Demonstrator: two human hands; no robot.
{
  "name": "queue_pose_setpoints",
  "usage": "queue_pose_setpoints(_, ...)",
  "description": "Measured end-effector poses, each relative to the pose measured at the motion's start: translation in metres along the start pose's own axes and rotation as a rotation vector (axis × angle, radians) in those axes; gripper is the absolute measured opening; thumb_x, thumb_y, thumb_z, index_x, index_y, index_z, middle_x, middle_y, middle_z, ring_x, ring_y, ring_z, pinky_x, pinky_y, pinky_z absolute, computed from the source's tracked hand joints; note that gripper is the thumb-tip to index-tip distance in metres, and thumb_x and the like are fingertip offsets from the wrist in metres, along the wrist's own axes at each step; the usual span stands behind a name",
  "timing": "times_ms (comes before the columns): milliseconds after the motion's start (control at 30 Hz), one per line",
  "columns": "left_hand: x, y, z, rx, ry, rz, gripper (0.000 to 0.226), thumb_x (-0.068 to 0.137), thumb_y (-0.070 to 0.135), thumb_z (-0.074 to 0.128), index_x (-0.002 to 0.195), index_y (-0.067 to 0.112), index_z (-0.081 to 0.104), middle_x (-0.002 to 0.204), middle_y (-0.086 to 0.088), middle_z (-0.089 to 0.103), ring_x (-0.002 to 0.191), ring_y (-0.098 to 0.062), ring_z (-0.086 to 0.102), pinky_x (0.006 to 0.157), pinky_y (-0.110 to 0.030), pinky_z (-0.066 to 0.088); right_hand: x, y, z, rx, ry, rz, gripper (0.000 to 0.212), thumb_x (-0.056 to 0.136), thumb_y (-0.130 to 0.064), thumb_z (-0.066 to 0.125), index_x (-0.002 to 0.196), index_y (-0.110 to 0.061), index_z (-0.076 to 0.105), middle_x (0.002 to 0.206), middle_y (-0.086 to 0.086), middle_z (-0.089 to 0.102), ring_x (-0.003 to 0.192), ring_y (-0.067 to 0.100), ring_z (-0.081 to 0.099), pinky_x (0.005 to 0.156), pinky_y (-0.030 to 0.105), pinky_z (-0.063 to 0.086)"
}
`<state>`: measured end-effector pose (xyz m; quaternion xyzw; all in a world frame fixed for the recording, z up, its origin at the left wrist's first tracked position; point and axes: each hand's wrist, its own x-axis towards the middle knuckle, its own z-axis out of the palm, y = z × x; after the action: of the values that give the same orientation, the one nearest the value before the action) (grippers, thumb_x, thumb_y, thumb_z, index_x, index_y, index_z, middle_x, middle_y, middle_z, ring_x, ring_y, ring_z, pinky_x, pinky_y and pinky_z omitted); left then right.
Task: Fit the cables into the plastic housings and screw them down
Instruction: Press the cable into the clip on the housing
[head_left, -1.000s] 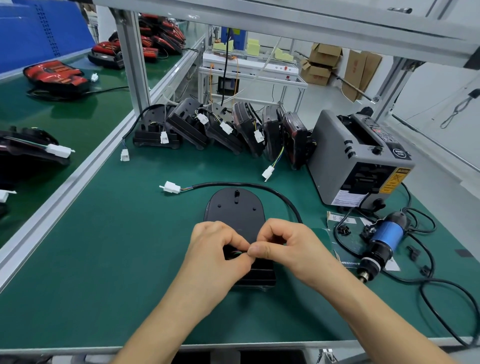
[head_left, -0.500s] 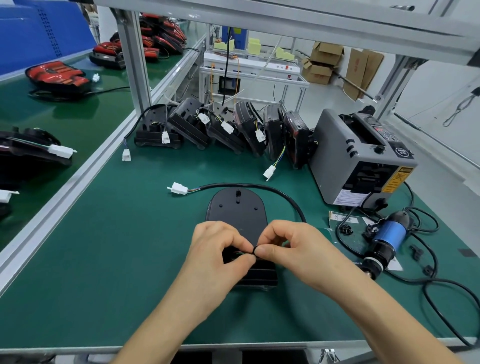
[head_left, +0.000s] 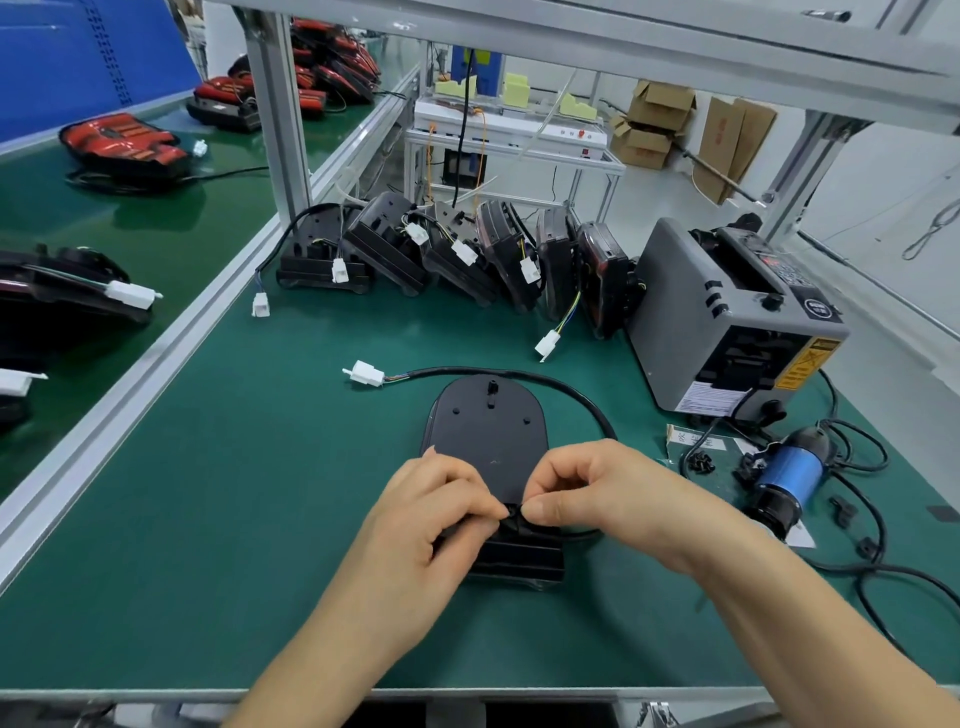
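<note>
While both hands work at one spot, the green desk (head_left: 234, 519) carries everything else in reach. Grey tape machine (head_left: 727, 322) stands at right rear. Row of housings (head_left: 467, 249) with white plugs leans along the back.

Black housing (head_left: 488, 431) under work lies flat at centre, rounded end away from the person. Its cable (head_left: 571, 389) loops out from under the right hand, round the right side and across the far end. Blue electric screwdriver (head_left: 789, 478) lies on the desk to the right, untouched.

Left hand (head_left: 431, 514): fingers curled, thumb and forefinger pinching the cable where it meets the housing's near end. Right hand (head_left: 587, 493): same pinch from the opposite side, fingertips almost touching the left's. Seating of the cable in its slot is hidden by the fingers.

White connector (head_left: 366, 373) at the cable's free end rests on the desk, left of the rounded end. Loose black parts (head_left: 701, 462) lie near the screwdriver.

Risks, as judged:
- The cable looks stiff, so it may spring out when one hand lets go to fetch the screwdriver.
- Screwing down over a half-seated cable would nip the sheath.
- The housing is unclamped, so a sideways push could slide it.
</note>
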<state>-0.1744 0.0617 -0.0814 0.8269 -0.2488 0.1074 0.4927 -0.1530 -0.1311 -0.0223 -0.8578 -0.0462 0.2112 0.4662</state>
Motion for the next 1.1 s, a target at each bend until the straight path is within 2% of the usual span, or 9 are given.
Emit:
queue_pose_setpoints(233, -0.002, -0.009, -0.001, -0.077, 0.029, 0.057, 0.019, 0.085, 0.013, 0.062, 0.095, 0.023, 0.074, 0.096, 0.014, 0.061, 0.1, -0.008, 0.059, 0.114, -0.024, 0.025, 0.009, -0.009, -0.007, -0.092, -0.055, 0.027, 0.013, 0.08, -0.017, 0.073, 0.07, -0.023, 0.068, 0.068, -0.01, 0.062, 0.066, 0.005, 0.051, 0.068, 0.018, 0.041)
queue_pose_setpoints(367, -0.001, -0.012, 0.001, -0.099, 0.049, 0.065, 0.019, 0.082, 0.009, 0.065, 0.096, 0.018, 0.074, 0.093, 0.009, 0.064, 0.096, -0.007, 0.063, 0.113, -0.03, 0.03, 0.014, -0.018, -0.013, -0.2, -0.111, 0.046, 0.01, 0.08, -0.022, 0.074, 0.071, -0.024, 0.068, 0.068, -0.011, 0.061, 0.064, 0.003, 0.049, 0.058, 0.011, 0.038)
queue_pose_setpoints(633, -0.002, -0.014, 0.003, -0.079, 0.092, 0.077, 0.015, 0.08, 0.008, 0.066, 0.092, 0.014, 0.075, 0.09, 0.007, 0.064, 0.092, -0.005, 0.063, 0.112, -0.025, 0.03, 0.021, -0.03, -0.015, -0.357, -0.198, 0.067, 0.015, 0.08, -0.027, 0.073, 0.069, -0.025, 0.064, 0.051, -0.02, 0.053, 0.049, -0.004, 0.044, 0.046, 0.006, 0.033)
queue_pose_setpoints(767, -0.001, -0.013, 0.003, -0.07, 0.085, 0.065, 0.013, 0.08, 0.011, 0.067, 0.09, 0.013, 0.075, 0.09, 0.007, 0.064, 0.091, -0.006, 0.063, 0.112, -0.025, 0.03, 0.028, -0.036, -0.015, -0.492, -0.22, 0.101, 0.017, 0.08, -0.034, 0.072, 0.07, -0.025, 0.062, 0.063, -0.016, 0.055, 0.064, 0.006, 0.05, 0.063, 0.019, 0.045)
queue_pose_setpoints(833, -0.002, -0.01, 0.002, -0.089, 0.069, 0.029, 0.011, 0.079, 0.022, 0.071, 0.089, 0.017, 0.074, 0.09, 0.012, 0.063, 0.092, -0.005, 0.062, 0.111, -0.022, 0.031, 0.03, -0.038, -0.014, -0.527, -0.242, 0.13, 0.016, 0.08, -0.037, 0.071, 0.073, -0.025, 0.063, 0.076, -0.009, 0.059, 0.075, 0.013, 0.055, 0.077, 0.032, 0.051)
queue_pose_setpoints(900, -0.002, -0.003, 0.003, -0.085, 0.054, -0.066, 0.023, 0.071, 0.044, 0.07, 0.085, 0.026, 0.069, 0.089, 0.014, 0.059, 0.096, 0.001, 0.058, 0.103, -0.01, 0.032, 0.031, -0.04, -0.013, -0.527, -0.258, 0.151, 0.016, 0.081, -0.036, 0.07, 0.073, -0.025, 0.062, 0.084, -0.005, 0.06, 0.079, 0.014, 0.056, 0.08, 0.032, 0.051)
queue_pose_setpoints(967, -0.002, 0.003, 0.009, 0.0, 0.063, -0.146, 0.034, 0.06, 0.058, 0.069, 0.08, 0.032, 0.06, 0.089, 0.015, 0.052, 0.096, 0.007, 0.05, 0.085, -0.002, 0.032, 0.031, -0.041, -0.013, -0.504, -0.269, 0.162, 0.016, 0.083, -0.034, 0.069, 0.072, -0.025, 0.06, 0.086, -0.002, 0.058, 0.078, 0.013, 0.053, 0.073, 0.027, 0.048)
queue_pose_setpoints(1033, -0.001, 0.007, 0.017, 0.092, 0.107, -0.155, 0.035, 0.059, 0.054, 0.075, 0.077, 0.033, 0.053, 0.086, 0.015, 0.047, 0.089, 0.0, 0.047, 0.075, -0.008, 0.033, 0.03, -0.041, -0.012, -0.473, -0.281, 0.173, 0.017, 0.084, -0.031, 0.068, 0.072, -0.023, 0.059, 0.086, -0.001, 0.055, 0.075, 0.011, 0.05, 0.068, 0.023, 0.046)
queue_pose_setpoints(1100, 0.0, 0.009, 0.022, 0.15, 0.169, -0.132, 0.033, 0.063, 0.04, 0.081, 0.076, 0.028, 0.054, 0.082, 0.014, 0.046, 0.083, -0.004, 0.044, 0.074, -0.013, 0.035, 0.03, -0.04, -0.013, -0.455, -0.289, 0.181, 0.018, 0.085, -0.029, 0.067, 0.072, -0.022, 0.057, 0.085, 0.0, 0.053, 0.074, 0.01, 0.048, 0.066, 0.022, 0.045)
